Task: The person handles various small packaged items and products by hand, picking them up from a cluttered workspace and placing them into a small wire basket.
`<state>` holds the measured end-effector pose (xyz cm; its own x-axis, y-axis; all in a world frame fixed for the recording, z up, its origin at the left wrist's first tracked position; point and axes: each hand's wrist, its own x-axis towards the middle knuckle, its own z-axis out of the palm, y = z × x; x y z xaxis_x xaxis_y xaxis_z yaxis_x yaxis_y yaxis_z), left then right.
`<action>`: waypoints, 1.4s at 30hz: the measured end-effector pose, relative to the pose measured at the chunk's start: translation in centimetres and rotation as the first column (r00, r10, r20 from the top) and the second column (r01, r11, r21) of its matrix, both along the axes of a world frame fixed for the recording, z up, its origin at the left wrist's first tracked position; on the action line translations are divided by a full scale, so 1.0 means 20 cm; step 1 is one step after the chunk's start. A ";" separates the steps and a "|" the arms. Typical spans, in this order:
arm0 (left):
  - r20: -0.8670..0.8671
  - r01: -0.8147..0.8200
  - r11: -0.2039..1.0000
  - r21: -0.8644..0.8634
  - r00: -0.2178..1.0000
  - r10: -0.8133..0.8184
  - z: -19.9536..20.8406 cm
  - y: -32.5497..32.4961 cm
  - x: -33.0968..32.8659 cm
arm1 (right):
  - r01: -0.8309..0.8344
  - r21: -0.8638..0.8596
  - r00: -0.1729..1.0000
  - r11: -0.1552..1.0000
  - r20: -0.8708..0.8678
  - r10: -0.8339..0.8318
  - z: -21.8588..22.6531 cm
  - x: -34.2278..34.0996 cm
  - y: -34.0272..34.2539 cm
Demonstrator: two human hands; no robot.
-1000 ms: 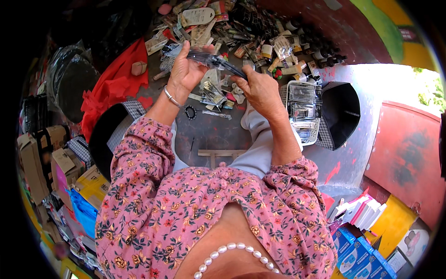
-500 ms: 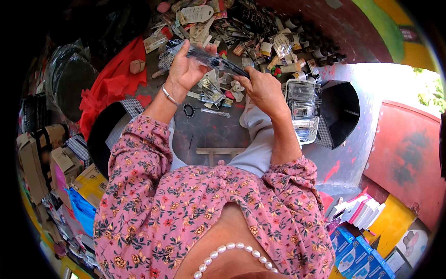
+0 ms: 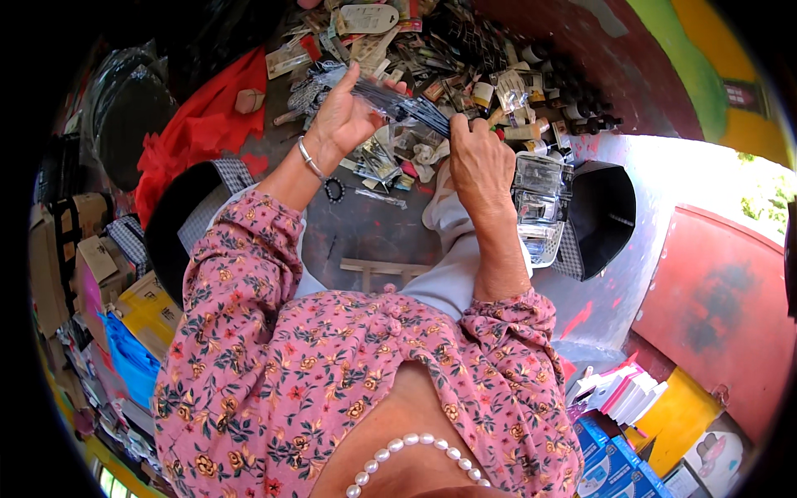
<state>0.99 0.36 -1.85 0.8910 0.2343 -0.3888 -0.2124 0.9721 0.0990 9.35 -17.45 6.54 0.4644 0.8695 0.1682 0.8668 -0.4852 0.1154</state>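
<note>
Between my hands, above the far side of the dark table, is a bundle of thin dark sticks (image 3: 425,113) partly wrapped in clear plastic. My left hand (image 3: 344,120), palm turned up, holds the wrapped end, its thumb raised and its fingers partly hidden behind the plastic. At the bundle's other end, the fingers of my right hand (image 3: 481,162) are bent and pinched on the stick ends. What kind of sticks they are cannot be made out. Below my left wrist, a dark beaded bracelet (image 3: 334,190) lies near a small clear packet (image 3: 380,198).
A heap of small packaged goods (image 3: 448,62) covers the far side, with dark-capped bottles (image 3: 581,108) at its right. Right of my right forearm stands a white basket (image 3: 544,253) of clear cases, beside a black bin (image 3: 606,220). Red cloth (image 3: 203,124) lies at the left.
My right hand has turned more upright and shifted slightly right, along the sticks. The stick ends look more spread. My left hand keeps its hold, and the whole view has shifted a little.
</note>
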 end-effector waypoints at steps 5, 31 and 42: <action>-0.115 -0.028 0.998 -0.051 0.993 0.022 -0.03 -0.01 0.02 | -0.023 0.024 0.995 0.999 0.094 0.020 -0.04 0.01 -0.01; -0.151 -0.017 0.999 0.039 0.988 0.022 -0.04 -0.01 0.01 | -0.006 0.037 0.969 0.999 0.247 -0.003 -0.04 0.00 0.05; -0.148 -0.053 0.998 -0.031 0.988 0.048 -0.01 -0.01 0.02 | -0.007 0.075 0.952 0.997 0.306 -0.016 -0.06 0.01 0.05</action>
<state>1.42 0.10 -2.07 0.8109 0.2615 -0.5235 -0.2470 0.9640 0.0989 9.54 -16.45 5.40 0.3840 0.8471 0.3674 0.7931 -0.5063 0.3385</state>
